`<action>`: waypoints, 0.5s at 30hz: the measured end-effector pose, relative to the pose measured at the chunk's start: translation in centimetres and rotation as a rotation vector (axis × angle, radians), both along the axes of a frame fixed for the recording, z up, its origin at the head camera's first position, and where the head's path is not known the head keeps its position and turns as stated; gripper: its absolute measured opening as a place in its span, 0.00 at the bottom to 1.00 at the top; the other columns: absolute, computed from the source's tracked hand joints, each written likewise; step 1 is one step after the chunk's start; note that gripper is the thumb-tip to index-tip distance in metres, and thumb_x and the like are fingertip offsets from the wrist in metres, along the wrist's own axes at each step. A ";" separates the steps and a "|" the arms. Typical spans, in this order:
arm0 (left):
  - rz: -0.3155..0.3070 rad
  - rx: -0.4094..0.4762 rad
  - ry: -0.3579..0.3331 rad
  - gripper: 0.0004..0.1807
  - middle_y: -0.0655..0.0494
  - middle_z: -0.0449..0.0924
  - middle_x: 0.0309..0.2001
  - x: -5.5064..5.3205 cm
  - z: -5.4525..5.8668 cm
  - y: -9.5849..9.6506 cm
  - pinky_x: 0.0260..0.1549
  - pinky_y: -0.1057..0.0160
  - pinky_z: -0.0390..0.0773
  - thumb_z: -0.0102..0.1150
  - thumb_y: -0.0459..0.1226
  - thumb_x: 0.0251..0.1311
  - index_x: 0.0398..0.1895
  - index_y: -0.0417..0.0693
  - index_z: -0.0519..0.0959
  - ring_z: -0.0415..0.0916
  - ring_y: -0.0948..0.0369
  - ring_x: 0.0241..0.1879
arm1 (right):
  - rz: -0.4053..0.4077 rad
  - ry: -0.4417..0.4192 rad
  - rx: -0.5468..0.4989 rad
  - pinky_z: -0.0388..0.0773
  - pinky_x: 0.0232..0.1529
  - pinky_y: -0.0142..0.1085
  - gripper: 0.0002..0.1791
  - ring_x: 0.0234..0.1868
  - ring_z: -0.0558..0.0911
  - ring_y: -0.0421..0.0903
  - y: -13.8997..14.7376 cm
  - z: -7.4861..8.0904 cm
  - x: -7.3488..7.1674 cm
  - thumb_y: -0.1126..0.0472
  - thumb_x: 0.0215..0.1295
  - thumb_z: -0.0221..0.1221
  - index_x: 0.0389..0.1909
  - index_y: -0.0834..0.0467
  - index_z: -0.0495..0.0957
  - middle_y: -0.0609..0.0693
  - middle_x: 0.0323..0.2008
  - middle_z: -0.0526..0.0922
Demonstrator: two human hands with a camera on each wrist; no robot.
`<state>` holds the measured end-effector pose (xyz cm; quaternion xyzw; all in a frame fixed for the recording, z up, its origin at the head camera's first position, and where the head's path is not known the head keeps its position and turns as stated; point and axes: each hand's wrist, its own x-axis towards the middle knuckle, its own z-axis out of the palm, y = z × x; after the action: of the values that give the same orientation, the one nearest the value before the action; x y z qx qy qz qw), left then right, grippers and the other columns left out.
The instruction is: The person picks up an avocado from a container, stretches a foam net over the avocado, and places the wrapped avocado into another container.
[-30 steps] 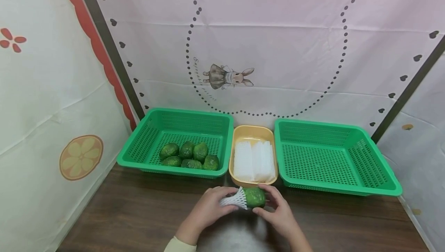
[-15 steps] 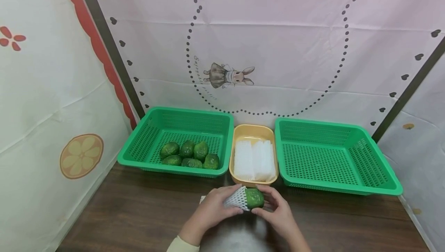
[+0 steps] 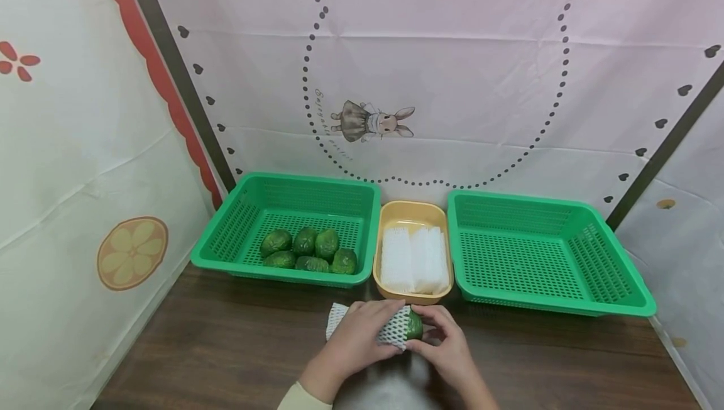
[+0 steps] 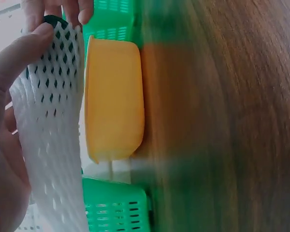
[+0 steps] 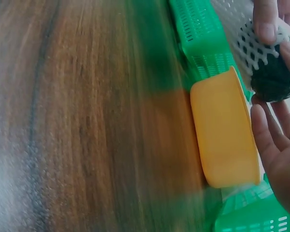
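A green avocado [image 3: 415, 326] lies sideways between the two hands above the table's near part. White foam netting [image 3: 394, 327] covers most of it, leaving its right end bare. My left hand [image 3: 361, 339] grips the netting around the fruit, and the loose tail sticks out left past the fingers. In the left wrist view the netting [image 4: 53, 140] is stretched over the fruit at the top and hangs slack below. With thumb and fingers my right hand [image 3: 450, 348] holds the bare end. The right wrist view shows that dark end [image 5: 273, 79] coming out of the mesh.
A green basket [image 3: 283, 277] with several avocados [image 3: 303, 242] stands at the back left. Behind the hands is a yellow tray [image 3: 411, 209] with stacked white foam nets [image 3: 398, 259]. Another green basket [image 3: 554, 304] stands at the right. A patterned cloth [image 3: 481, 95] hangs behind.
The netting has moved right over the avocado, so less green shows. My left hand has shifted slightly right along it, and the tail now shows left of the hand. The right hand has moved slightly left.
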<state>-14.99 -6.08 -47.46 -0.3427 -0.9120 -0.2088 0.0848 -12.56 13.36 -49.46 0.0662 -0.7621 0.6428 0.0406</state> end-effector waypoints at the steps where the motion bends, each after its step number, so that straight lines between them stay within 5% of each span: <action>1: -0.002 -0.020 0.029 0.44 0.56 0.72 0.58 0.0 0.1 -0.1 0.54 0.51 0.64 0.69 0.55 0.42 0.65 0.51 0.66 0.69 0.58 0.56 | -0.001 -0.010 -0.008 0.78 0.37 0.39 0.27 0.43 0.77 0.42 0.0 0.0 0.0 0.69 0.41 0.71 0.48 0.57 0.78 0.51 0.44 0.75; 5: 0.048 -0.005 0.067 0.47 0.58 0.70 0.59 0.1 0.5 -1.3 0.61 0.42 0.51 0.71 0.57 0.35 0.64 0.56 0.66 0.66 0.58 0.58 | -0.050 -0.044 -0.036 0.78 0.37 0.37 0.28 0.42 0.78 0.44 0.4 0.2 0.0 0.71 0.41 0.71 0.49 0.59 0.77 0.52 0.45 0.76; 8: 0.075 0.006 0.059 0.40 0.60 0.74 0.53 0.1 0.8 -2.2 0.60 0.47 0.56 0.71 0.54 0.39 0.59 0.57 0.71 0.69 0.60 0.54 | -0.073 -0.076 -0.065 0.78 0.37 0.35 0.29 0.42 0.79 0.44 0.8 0.5 0.1 0.73 0.42 0.70 0.50 0.61 0.76 0.54 0.46 0.77; 15: 0.037 0.011 0.007 0.31 0.63 0.78 0.48 0.5 1.1 -2.3 0.47 0.57 0.67 0.66 0.52 0.48 0.57 0.55 0.75 0.73 0.64 0.47 | 0.099 -0.120 -0.197 0.78 0.41 0.35 0.25 0.47 0.79 0.44 1.8 0.7 0.4 0.73 0.51 0.64 0.52 0.71 0.71 0.55 0.49 0.77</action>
<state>-14.48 -8.41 -46.40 -0.3262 -0.9167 -0.2108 0.0936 -12.21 15.16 -48.74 0.0609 -0.6922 0.7185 -0.0307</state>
